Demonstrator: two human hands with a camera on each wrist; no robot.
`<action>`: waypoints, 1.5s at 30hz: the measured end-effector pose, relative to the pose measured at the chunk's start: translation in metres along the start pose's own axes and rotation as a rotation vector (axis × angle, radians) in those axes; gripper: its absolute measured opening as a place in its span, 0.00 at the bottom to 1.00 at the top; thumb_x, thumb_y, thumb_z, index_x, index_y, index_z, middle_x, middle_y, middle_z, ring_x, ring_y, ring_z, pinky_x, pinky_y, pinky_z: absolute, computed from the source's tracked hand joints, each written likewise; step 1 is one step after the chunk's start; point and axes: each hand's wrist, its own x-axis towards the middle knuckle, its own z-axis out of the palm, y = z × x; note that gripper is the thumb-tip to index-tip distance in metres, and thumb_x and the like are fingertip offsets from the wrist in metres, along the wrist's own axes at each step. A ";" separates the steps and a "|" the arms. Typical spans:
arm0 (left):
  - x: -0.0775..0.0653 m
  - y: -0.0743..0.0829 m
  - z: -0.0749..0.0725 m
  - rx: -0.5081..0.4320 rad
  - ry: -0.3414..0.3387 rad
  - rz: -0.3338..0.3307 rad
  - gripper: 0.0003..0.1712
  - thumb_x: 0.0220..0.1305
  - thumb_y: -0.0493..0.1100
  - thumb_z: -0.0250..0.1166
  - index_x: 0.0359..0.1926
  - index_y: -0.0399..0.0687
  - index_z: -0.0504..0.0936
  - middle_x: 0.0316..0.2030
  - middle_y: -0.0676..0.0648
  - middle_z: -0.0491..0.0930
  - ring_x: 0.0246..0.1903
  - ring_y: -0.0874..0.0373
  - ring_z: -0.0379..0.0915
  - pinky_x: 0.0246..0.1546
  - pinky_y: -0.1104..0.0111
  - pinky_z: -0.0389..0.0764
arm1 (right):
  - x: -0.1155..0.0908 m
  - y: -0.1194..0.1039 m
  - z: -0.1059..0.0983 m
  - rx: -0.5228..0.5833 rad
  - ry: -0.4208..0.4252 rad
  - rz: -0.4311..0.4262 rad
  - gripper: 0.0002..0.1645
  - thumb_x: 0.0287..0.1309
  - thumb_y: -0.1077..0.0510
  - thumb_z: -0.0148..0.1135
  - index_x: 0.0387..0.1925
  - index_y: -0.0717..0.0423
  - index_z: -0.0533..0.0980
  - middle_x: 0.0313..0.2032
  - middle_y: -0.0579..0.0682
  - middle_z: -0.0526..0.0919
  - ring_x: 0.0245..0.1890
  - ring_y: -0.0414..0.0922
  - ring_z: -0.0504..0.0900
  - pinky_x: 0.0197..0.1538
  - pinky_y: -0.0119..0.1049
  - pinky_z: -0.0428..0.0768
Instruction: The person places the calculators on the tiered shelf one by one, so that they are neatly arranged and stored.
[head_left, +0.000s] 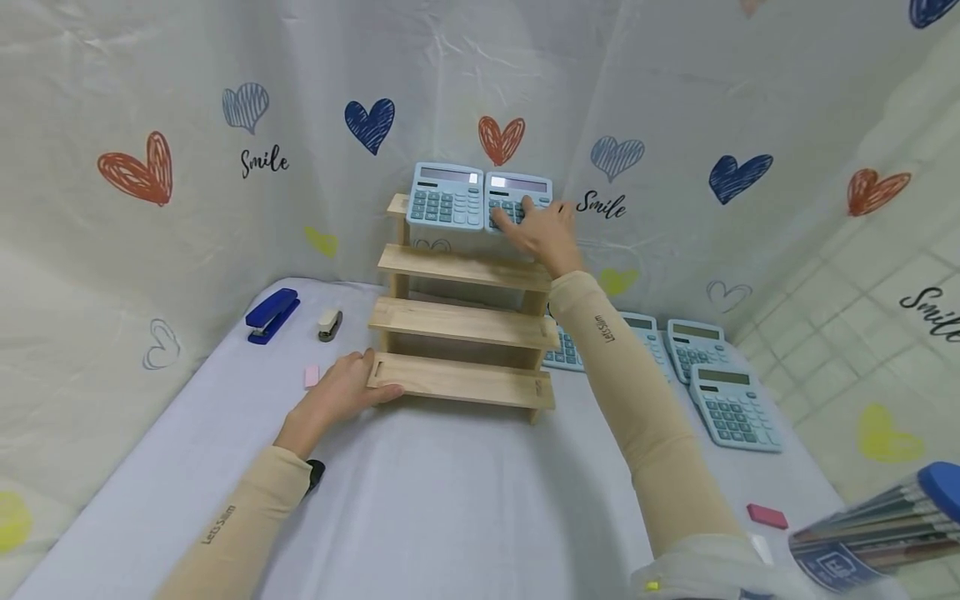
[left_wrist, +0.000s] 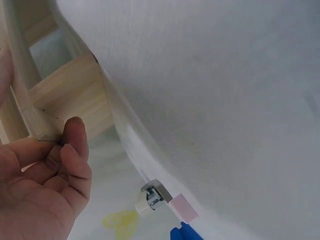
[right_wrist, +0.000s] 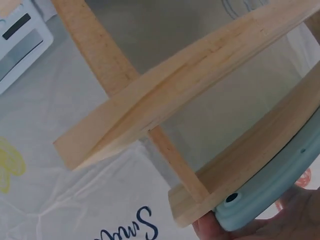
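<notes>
Arms (head_left: 654, 442) extended: right hand (head_left: 546, 235) grips upper-right calculator (head_left: 519, 182), left hand (head_left: 337, 392) pinches left end of bottom shelf (head_left: 461, 379) (sleeves (head_left: 251, 496) printed "LetsSlim"); curtain (head_left: 315, 50) reads "Smile".

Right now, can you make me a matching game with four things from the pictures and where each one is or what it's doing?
1. Left hand
2. Right hand
3. Blue stapler
4. Pencil tub

A. Near the table's back left corner
B. Touching a calculator at the top
C. Bottom right of the head view
D. Gripping the wooden rack low down

Pairs: 1-D, 2-B, 3-A, 4-C.
</notes>
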 end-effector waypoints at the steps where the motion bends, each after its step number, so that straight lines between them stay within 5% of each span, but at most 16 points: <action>1: 0.000 0.000 0.001 0.000 -0.001 0.003 0.49 0.62 0.62 0.69 0.61 0.20 0.69 0.47 0.26 0.80 0.42 0.43 0.79 0.47 0.49 0.81 | -0.002 0.002 -0.001 0.018 0.001 0.011 0.57 0.63 0.17 0.25 0.81 0.46 0.41 0.76 0.75 0.43 0.78 0.67 0.39 0.80 0.58 0.41; 7: -0.001 0.002 0.002 0.007 -0.013 -0.003 0.50 0.63 0.62 0.68 0.63 0.19 0.67 0.49 0.24 0.79 0.47 0.38 0.79 0.51 0.46 0.79 | -0.014 0.029 0.003 0.137 0.048 0.048 0.54 0.66 0.20 0.21 0.81 0.47 0.38 0.78 0.71 0.34 0.79 0.66 0.29 0.79 0.63 0.37; 13: -0.002 0.003 0.000 -0.001 -0.007 0.008 0.48 0.63 0.61 0.68 0.61 0.20 0.68 0.48 0.24 0.79 0.44 0.39 0.79 0.48 0.47 0.80 | -0.037 0.087 0.018 0.165 0.166 0.016 0.51 0.70 0.24 0.25 0.80 0.51 0.47 0.75 0.73 0.50 0.76 0.69 0.46 0.76 0.64 0.44; 20: -0.005 0.003 -0.001 0.000 -0.032 -0.012 0.49 0.64 0.62 0.67 0.63 0.20 0.67 0.50 0.23 0.78 0.47 0.38 0.79 0.50 0.46 0.79 | -0.093 0.180 0.044 0.092 -0.018 0.079 0.54 0.68 0.23 0.37 0.81 0.51 0.43 0.74 0.74 0.50 0.72 0.74 0.51 0.68 0.74 0.57; 29: -0.002 0.004 -0.002 0.004 -0.045 0.001 0.47 0.65 0.61 0.67 0.61 0.20 0.67 0.49 0.24 0.78 0.43 0.41 0.78 0.47 0.47 0.79 | -0.151 0.293 0.057 0.029 -0.217 0.286 0.62 0.64 0.19 0.35 0.80 0.56 0.36 0.71 0.87 0.34 0.65 0.91 0.40 0.59 0.84 0.52; 37: -0.005 0.001 -0.002 -0.006 -0.033 0.012 0.46 0.64 0.60 0.68 0.61 0.19 0.68 0.47 0.23 0.78 0.39 0.44 0.76 0.42 0.49 0.78 | -0.171 0.330 0.058 0.088 -0.351 0.485 0.66 0.62 0.21 0.46 0.78 0.55 0.28 0.69 0.89 0.29 0.66 0.90 0.39 0.63 0.81 0.52; 45: -0.004 0.002 -0.003 0.003 -0.017 0.037 0.46 0.64 0.60 0.68 0.60 0.19 0.68 0.46 0.23 0.79 0.41 0.41 0.78 0.45 0.47 0.79 | -0.179 0.342 0.063 0.080 -0.433 0.555 0.73 0.56 0.19 0.52 0.77 0.57 0.26 0.70 0.87 0.39 0.66 0.81 0.54 0.64 0.70 0.64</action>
